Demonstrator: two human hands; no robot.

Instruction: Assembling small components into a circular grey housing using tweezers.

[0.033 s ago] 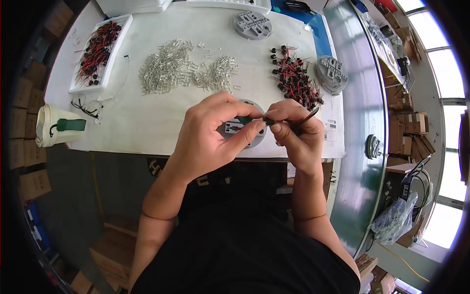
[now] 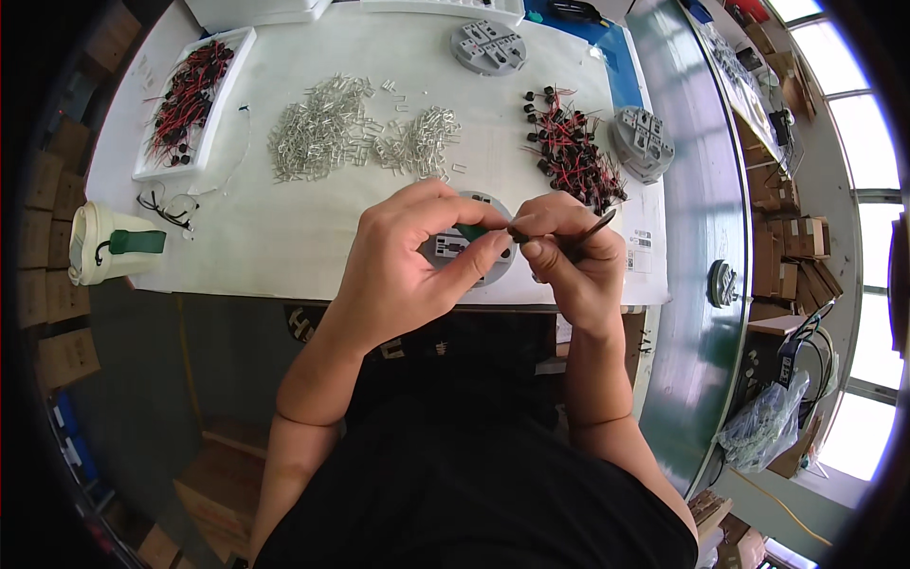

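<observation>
Above the near edge of the table my left hand (image 2: pixel 408 261) and my right hand (image 2: pixel 575 251) meet, fingertips almost touching. Between them is a small dark part (image 2: pixel 516 233), pinched by both thumbs and forefingers; its kind is too small to make out. A thin dark rod-like tool (image 2: pixel 597 226) sticks out from my right fingers, its other end hidden in the hand. Something green (image 2: pixel 471 231) shows under my left forefinger. Directly below the hands lies a round grey fixture (image 2: pixel 453 247) with slots, partly covered by my fingers.
Two heaps of small U-shaped metal pieces (image 2: pixel 322 128) lie mid-table. Black buzzer-like parts with red wires (image 2: pixel 573 152) are piled at right, more in a white tray (image 2: pixel 204 156) at left. Further grey fixtures (image 2: pixel 488 49) stand beyond. A cream container (image 2: pixel 90 242) and glasses (image 2: pixel 169 211) sit left.
</observation>
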